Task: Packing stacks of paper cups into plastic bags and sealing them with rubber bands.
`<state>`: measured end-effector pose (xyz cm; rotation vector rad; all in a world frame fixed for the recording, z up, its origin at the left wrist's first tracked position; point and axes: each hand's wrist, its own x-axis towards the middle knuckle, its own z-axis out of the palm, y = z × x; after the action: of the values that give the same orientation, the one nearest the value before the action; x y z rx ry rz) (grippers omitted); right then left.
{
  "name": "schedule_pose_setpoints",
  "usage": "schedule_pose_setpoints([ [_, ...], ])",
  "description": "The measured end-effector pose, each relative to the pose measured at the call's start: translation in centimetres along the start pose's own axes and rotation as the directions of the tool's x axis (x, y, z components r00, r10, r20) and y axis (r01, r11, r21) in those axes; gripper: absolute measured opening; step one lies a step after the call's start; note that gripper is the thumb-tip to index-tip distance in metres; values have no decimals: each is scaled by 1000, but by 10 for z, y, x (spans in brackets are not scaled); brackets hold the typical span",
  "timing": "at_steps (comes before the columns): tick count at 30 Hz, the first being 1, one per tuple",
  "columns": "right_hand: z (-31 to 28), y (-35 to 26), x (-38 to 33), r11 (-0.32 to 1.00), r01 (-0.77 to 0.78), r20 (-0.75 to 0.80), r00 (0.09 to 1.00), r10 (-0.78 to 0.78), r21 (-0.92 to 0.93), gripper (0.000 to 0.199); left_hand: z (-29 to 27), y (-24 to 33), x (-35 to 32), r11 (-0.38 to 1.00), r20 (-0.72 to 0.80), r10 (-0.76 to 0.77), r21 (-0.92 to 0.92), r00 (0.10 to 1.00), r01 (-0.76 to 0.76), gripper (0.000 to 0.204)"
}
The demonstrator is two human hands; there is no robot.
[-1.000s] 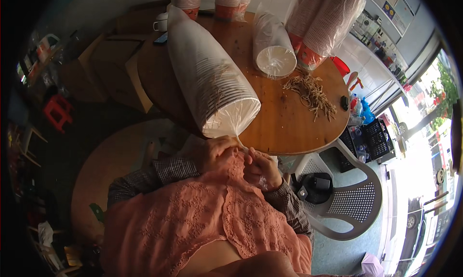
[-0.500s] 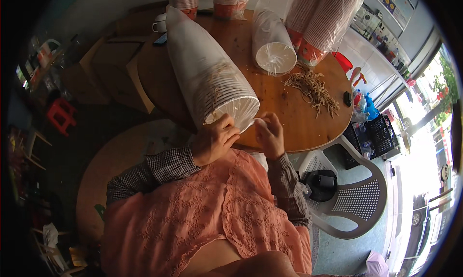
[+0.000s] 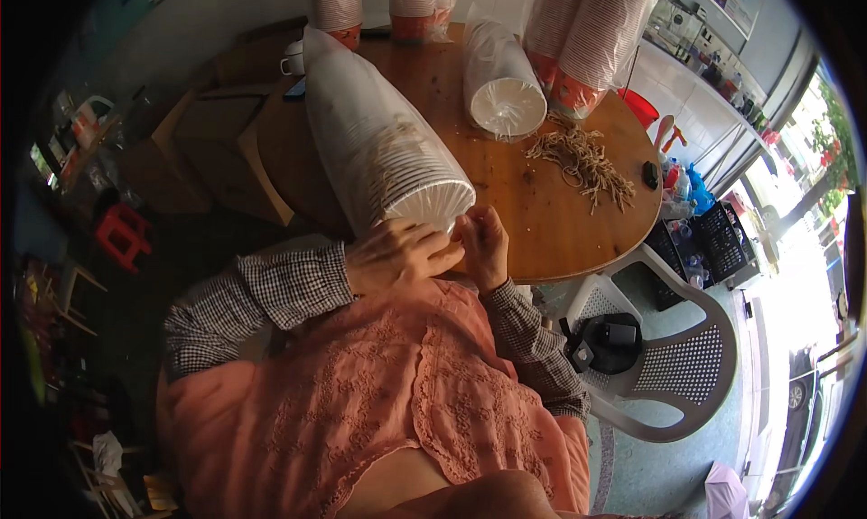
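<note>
On the round wooden table (image 3: 551,221), both hands grip a clear-wrapped white bowl stack (image 3: 384,158).

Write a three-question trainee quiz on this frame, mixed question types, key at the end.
1. True or false: both hands are at the open end of the large bagged stack of white plates.
2. Where does the pile of rubber bands lie? A) on the white plastic chair B) on the round wooden table C) on the floor
3. Fill in: the smaller bagged stack of white plates lies on its ____.

Key
1. True: left hand and right hand meet at its rim.
2. B
3. side
</note>
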<state>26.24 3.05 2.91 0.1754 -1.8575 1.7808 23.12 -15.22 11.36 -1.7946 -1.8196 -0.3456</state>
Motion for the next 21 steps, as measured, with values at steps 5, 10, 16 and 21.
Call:
schedule_pose_setpoints([
  [5, -1, -11, 9, 997, 52, 20, 998, -51, -61, 12, -9, -23, 23, 856, 191, 348, 334, 918, -394, 8],
  [10, -4, -12, 8, 942, 222, 183, 967, -179, -251, 13, -14, -20, 33, 727, 451, 525, 204, 722, -656, 15],
  [16, 2, -14, 7, 944, 222, 296, 944, -145, -243, 23, 16, 10, 14, 740, 543, 233, 439, 807, -510, 21],
  [21, 0, 9, 7, 926, 231, 239, 957, -162, -298, 23, 19, 20, -7, 804, 312, 72, 544, 947, -240, 15],
])
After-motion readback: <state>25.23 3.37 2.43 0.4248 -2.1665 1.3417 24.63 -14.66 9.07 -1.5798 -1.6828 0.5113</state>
